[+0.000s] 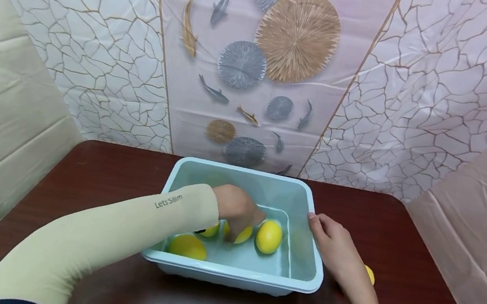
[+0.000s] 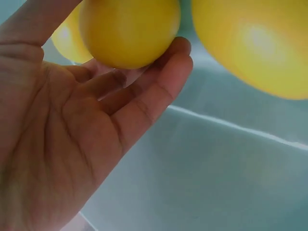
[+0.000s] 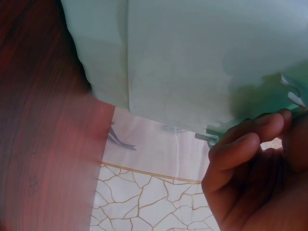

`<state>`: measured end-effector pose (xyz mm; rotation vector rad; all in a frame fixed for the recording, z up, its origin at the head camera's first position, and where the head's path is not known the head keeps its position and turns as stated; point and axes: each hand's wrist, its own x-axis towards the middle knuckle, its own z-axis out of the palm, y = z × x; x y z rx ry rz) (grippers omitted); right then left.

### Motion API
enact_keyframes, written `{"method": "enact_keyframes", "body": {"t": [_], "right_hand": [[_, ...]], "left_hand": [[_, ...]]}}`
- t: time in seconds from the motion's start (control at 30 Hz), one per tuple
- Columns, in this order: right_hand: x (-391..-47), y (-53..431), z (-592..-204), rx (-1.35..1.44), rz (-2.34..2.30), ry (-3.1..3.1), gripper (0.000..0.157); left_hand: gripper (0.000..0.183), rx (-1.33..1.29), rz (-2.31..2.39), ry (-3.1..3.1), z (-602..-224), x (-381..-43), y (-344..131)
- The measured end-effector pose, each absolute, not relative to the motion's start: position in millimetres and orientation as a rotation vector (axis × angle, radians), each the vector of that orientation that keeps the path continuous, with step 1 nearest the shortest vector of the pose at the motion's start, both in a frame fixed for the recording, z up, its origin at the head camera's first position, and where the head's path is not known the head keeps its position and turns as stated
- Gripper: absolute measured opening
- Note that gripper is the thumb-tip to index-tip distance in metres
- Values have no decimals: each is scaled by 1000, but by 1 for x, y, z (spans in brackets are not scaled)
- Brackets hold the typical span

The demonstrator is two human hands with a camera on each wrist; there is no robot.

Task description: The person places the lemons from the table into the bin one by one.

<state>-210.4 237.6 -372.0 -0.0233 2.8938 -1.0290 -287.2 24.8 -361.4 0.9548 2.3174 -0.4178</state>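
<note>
Head view: left hand is down in the pale blue tub at centre frame, fingers curled round a yellow ball; another ball sits just to its right; right hand grips the tub's right rim. Left wrist view: the ball rests only on the fingertips, so it could easily roll out. Right wrist view: fingers hook the rim lightly; a tug could skid the tub across the worktop.
</note>
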Motion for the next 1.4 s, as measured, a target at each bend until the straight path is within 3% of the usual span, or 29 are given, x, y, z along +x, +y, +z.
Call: {"method": "enact_keyframes", "body": {"t": [0.4,0.7,1.07,1.4], "right_hand": [[-211,237,-370,-25,-990,2888,54],[-210,234,-369,-20,-982,2894,51],[-207,235,-370,-19,-1011,2900,49],[-210,236,-369,-50,-987,2917,49]], "left_hand": [[72,965,-342,2300,-367,-291,24],[82,981,-340,2370,-337,-287,17],[73,1070,-230,2341,-285,-279,4],[64,1108,-47,2412,-275,-255,-38]]}}
